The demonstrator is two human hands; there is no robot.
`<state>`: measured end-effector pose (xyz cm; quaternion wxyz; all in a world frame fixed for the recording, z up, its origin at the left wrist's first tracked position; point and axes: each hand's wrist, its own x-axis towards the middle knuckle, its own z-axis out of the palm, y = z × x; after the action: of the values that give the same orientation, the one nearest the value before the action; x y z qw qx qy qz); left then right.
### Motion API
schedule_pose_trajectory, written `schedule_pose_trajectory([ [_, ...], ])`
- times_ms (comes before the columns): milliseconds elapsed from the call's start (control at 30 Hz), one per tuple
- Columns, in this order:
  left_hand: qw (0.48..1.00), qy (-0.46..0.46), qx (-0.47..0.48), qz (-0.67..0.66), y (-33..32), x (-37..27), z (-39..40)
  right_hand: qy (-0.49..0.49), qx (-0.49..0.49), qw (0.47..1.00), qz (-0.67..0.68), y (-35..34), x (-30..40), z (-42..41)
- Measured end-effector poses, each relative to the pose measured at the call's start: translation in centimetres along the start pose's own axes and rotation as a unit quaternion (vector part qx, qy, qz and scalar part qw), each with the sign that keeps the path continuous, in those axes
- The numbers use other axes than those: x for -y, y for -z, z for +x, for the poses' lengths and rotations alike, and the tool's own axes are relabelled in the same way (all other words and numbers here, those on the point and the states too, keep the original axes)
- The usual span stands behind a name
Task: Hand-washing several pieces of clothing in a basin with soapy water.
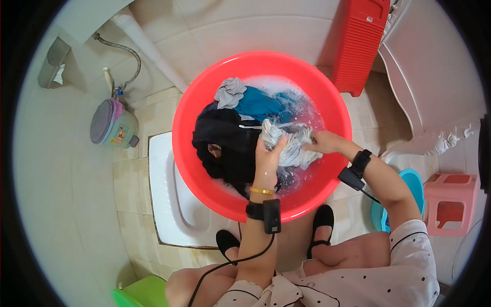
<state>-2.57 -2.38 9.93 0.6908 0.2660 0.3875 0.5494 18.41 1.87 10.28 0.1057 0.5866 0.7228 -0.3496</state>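
Observation:
A large red plastic basin [215,192] holds soapy water and wet clothes. My left hand [269,157] grips the left side of a bunched white garment [293,147], thumb on top. At the garment's right side my right hand [322,142] has its fingers in the cloth. Black clothing [230,142] lies heaped left of my left hand. Beyond it are a teal cloth [259,103] and a crumpled grey cloth [230,93]. White suds [274,82] float along the far side of the water.
A white squat toilet pan [161,184] lies under the basin's left side. A red ribbed plastic washboard [358,46] leans at the far right. A pink plastic stool [450,203] and a blue basin [416,184] stand right; a lidded bucket [115,124] hangs left. Sensor cables trail from both wrists.

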Motion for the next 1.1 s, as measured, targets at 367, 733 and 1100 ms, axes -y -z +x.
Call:
schedule_pose_trajectory([
  [367,0.914,-0.250,0.126,0.295,1.7,-0.9,0.7,0.289,-0.095,0.918,0.255,3.9,5.6,-2.3],
  [733,0.977,-0.075,0.090,0.177,2.9,-0.7,0.7,0.203,-0.212,0.819,0.492,6.0,5.8,-3.7],
  [1100,0.943,-0.113,-0.067,-0.306,4.2,8.2,-0.9,0.340,-0.298,0.873,0.182,-3.6,16.2,-5.9],
])
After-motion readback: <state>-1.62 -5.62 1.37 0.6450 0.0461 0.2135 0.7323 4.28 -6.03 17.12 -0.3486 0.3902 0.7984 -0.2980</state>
